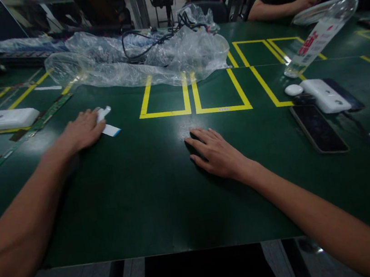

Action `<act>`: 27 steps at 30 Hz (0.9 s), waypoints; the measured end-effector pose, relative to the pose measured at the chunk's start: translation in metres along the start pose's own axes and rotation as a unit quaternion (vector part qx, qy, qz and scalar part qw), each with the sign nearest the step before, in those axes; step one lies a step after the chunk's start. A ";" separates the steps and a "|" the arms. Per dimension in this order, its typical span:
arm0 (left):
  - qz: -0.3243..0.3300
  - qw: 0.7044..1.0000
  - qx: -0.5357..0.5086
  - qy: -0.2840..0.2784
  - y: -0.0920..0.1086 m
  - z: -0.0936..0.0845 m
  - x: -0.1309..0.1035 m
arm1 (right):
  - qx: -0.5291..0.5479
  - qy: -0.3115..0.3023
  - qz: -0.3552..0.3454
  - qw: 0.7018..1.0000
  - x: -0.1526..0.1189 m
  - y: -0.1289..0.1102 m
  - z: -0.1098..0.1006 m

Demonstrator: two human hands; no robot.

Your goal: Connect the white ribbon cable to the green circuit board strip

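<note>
At the left, my left hand (83, 130) is low over the green table, its fingers curled at a white flat ribbon cable (111, 130) with a blue end. Part of the cable is hidden by the thumb and fingers, and it appears pinched there. My right hand (212, 152) rests palm down near the middle of the table (163, 182), fingers apart, holding nothing. Left of my left hand lies a long, narrow green circuit board strip (47, 114), partly behind my forearm.
Clear plastic wrap (173, 57) with black cables lies across the back. A white device (6, 119) sits left. At right are a phone (319, 128), another white device (326, 95) and a tilted bottle (322, 36). Yellow tape (164, 114) marks rectangles. A person's arm (277, 8) rests far right.
</note>
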State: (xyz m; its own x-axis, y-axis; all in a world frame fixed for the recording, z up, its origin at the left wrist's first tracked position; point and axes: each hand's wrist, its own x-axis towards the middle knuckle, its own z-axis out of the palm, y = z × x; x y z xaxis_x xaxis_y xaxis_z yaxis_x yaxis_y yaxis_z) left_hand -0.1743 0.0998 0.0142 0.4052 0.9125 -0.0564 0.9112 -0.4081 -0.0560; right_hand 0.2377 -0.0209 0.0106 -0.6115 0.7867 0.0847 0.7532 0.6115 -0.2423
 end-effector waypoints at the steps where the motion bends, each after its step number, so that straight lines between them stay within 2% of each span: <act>1: 0.001 1.000 -0.003 0.001 0.019 0.004 0.004 | 0.000 0.001 0.001 1.000 0.000 0.000 0.000; 3: 0.033 0.999 -0.008 0.001 0.065 0.008 0.008 | -0.001 0.001 0.000 1.000 0.001 -0.001 0.000; 6: 0.136 0.990 -0.021 0.002 0.138 0.005 0.002 | -0.008 -0.005 -0.008 1.000 0.001 -0.002 0.001; 8: 0.190 0.981 -0.037 0.002 0.170 0.000 -0.005 | -0.013 -0.016 -0.017 1.000 0.002 -0.003 0.001; 9: 0.204 0.978 -0.046 0.002 0.179 -0.002 -0.008 | -0.014 -0.021 -0.021 0.999 0.002 -0.003 0.001; 11: 0.218 0.974 -0.066 0.003 0.183 -0.004 -0.011 | -0.019 -0.027 -0.025 0.999 0.002 -0.005 0.001; 19: 0.250 0.960 -0.121 0.020 0.147 -0.001 -0.002 | -0.020 -0.005 -0.003 1.000 0.004 -0.007 0.002; 27: 0.282 0.954 -0.099 0.019 0.151 -0.002 -0.005 | -0.008 -0.003 -0.017 1.000 0.004 -0.004 0.002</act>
State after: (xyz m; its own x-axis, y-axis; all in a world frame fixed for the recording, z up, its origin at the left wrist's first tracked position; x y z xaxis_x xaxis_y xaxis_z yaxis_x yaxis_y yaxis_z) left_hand -0.0387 0.0340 0.0081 0.8339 0.5517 0.0152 0.5425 -0.8243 0.1621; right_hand 0.2320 -0.0204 0.0094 -0.6376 0.7654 0.0871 0.7364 0.6388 -0.2230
